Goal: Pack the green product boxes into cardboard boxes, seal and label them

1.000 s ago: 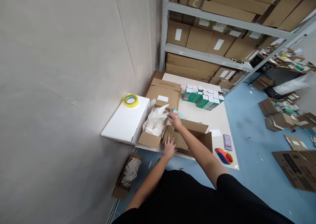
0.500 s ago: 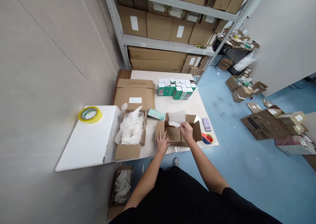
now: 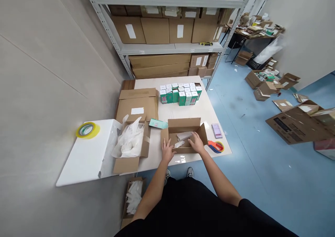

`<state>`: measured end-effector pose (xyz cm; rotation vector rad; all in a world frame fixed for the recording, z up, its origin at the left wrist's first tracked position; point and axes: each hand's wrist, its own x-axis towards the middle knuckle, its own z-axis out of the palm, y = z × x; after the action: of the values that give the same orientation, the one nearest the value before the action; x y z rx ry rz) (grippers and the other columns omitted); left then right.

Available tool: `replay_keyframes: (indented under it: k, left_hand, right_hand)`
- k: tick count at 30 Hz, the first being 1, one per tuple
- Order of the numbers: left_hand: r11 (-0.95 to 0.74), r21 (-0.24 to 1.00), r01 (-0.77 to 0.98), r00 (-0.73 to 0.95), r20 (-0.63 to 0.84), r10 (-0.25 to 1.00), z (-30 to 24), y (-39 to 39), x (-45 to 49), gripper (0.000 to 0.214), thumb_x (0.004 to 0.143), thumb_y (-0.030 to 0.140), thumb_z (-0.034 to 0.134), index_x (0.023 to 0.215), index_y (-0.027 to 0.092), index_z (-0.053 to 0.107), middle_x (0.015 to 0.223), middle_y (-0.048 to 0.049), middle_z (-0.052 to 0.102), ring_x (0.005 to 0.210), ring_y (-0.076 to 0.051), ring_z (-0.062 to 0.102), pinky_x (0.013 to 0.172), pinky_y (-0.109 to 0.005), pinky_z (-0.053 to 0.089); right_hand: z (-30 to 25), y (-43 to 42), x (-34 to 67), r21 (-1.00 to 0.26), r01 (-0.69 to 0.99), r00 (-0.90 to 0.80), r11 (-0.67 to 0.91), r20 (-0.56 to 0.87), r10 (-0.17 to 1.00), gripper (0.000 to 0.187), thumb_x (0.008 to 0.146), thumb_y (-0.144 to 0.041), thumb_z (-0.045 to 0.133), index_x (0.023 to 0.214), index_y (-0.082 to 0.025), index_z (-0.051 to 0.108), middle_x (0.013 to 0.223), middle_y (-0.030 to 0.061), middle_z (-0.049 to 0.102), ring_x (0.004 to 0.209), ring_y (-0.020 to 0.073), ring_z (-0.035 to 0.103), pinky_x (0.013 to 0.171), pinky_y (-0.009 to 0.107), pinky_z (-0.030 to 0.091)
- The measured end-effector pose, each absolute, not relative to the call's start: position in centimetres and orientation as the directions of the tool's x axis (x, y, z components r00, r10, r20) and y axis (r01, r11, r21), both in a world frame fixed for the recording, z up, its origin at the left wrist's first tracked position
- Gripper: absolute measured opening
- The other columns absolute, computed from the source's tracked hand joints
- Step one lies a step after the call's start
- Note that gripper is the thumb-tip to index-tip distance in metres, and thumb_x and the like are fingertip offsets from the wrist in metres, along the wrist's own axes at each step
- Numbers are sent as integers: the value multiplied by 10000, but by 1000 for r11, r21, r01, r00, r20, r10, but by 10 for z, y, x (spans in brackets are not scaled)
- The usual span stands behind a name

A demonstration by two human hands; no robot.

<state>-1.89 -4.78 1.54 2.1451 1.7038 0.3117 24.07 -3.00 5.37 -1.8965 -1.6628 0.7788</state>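
Observation:
An open cardboard box (image 3: pixel 184 123) stands near the table's front edge, with a crumpled sheet of white packing paper (image 3: pixel 184 136) lying inside it. My left hand (image 3: pixel 167 152) rests on the box's left flap and near corner, its fingers spread. Inside the right part of the box is my right hand (image 3: pixel 196 144), fingers apart, the tips beside the paper's right end; whether they touch it is hard to make out. A flat-lying green carton (image 3: pixel 158 124) sits just behind the box's left side. Left of it stands a second box (image 3: pixel 145 143) filled with white paper (image 3: pixel 131 137).
Several green-and-white cartons (image 3: pixel 180 94) stand in rows at the back. Red-handled scissors (image 3: pixel 216 146) and a pixelated purple item (image 3: pixel 216 130) lie at the right. Yellow tape (image 3: pixel 87 130) rests on a white block (image 3: pixel 86 157). A loaded shelf (image 3: pixel 172 48) rises behind the table.
My right hand has lowered the white paper into the box and loosened its pinch. My left hand stays on the left flap. The camera view has shifted slightly.

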Motion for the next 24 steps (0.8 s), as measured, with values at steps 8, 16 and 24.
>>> replay_keyframes:
  k: [8,16,24]
  left_hand:
    - [-107,558,823,156,-40,987,32,-47,-16,366,755,277,861,1116,272,798,1616,-47,526,1619,-410,229,1285,-635,301]
    - [182,878,442,-340,-23,940,51,24,-61,435,997,270,550,1426,216,594,1516,-128,601,1415,-264,563,1174,-437,489]
    - [409,911,47,-409,-355,840,30,107,-106,593,932,215,703,1483,157,494,1510,-201,589,1392,-318,582,1146,-404,444]
  right_hand:
    - [91,13,240,-821,566,11,74,98,995,541,1000,-461,558,1477,-211,602,1575,154,559,1490,301,507,1223,515,438]
    - [110,74,168,-948,318,-84,31,4,996,589,1025,-578,517,1504,-246,600,1581,115,570,1463,275,547,1204,479,472]
    - [80,158,60,-944,163,-101,-286,-304,947,565,951,-539,615,1448,-272,647,1532,78,624,1398,267,593,1165,450,485]
